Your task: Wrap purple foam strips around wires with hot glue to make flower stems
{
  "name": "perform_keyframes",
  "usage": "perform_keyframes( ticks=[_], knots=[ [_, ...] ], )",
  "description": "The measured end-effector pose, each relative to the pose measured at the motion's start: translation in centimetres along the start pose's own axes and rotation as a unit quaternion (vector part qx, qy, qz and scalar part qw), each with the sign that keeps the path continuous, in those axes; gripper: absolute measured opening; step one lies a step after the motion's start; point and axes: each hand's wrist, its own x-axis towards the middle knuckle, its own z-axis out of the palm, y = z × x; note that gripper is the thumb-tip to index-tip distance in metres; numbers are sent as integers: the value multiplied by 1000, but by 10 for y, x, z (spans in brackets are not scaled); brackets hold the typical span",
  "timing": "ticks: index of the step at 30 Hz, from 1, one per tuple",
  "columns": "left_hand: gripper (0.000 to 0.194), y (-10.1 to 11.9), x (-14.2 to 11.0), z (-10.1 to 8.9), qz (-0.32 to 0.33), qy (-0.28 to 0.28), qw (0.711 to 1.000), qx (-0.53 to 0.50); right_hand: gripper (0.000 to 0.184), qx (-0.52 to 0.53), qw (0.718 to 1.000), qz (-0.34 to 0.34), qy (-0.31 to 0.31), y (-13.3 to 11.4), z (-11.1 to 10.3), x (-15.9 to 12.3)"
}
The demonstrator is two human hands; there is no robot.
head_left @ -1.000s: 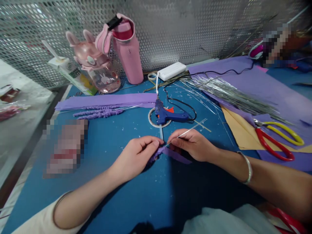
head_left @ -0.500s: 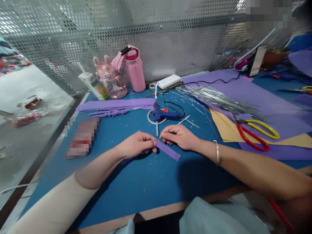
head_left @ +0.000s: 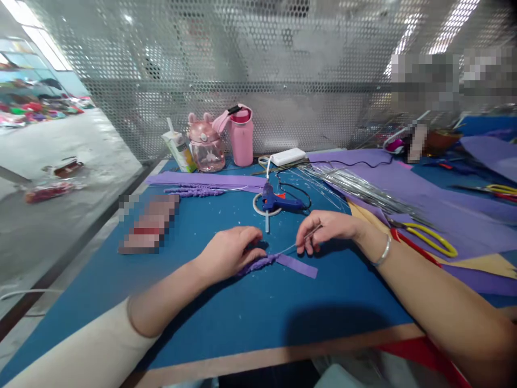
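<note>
A wire partly covered in twisted, bumpy purple paper (head_left: 262, 262) lies low over the blue table. My left hand (head_left: 230, 250) is curled over its wrapped part, thumb and forefinger slightly apart; the other fingers are hidden. From the wrapped end a flat purple paper strip (head_left: 299, 266) sticks out to the right, loose. The bare silvery wire (head_left: 287, 249) runs up to my right hand (head_left: 323, 231), whose bent fingers hold it. Just behind the hands sits a blue glue gun (head_left: 283, 202) on a white ring, its clear glue stick (head_left: 267, 221) pointing towards me.
Purple strips (head_left: 205, 179) and finished bumpy purple stems (head_left: 194, 190) lie at the back left, near a blurred-out flat object (head_left: 151, 225). Behind stand a pink bottle (head_left: 242, 141), a clear cup (head_left: 207, 153) and a drink carton (head_left: 180, 151). Right: wires (head_left: 359, 188), scissors (head_left: 432, 240), purple sheets (head_left: 452, 210).
My hands have moved apart; the left forefinger and thumb have come off their pinch. More of the wrapped part now shows between them. The view has tilted up.
</note>
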Motion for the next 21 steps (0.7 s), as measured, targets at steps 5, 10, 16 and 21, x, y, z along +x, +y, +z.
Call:
perform_keyframes(
  ticks=[5, 10, 16, 21],
  knots=[
    [27, -4, -3, -5, 73, -69, 994, -51, 49, 23, 999, 12, -30, 1, -7, -3],
    [24, -15, -1, -6, 97, -46, 993, -45, 84, -1, 1000, 13, 4, -8, -28, -29],
    [27, -18, 2, 1, 123, -13, 992, 13, 33, -170, 945, -11, 280, -21, -32, -32],
    [31, -19, 4, 8, 117, 10, 993, 24, 25, -475, 789, -51, 387, -30, -1, 23]
  ],
)
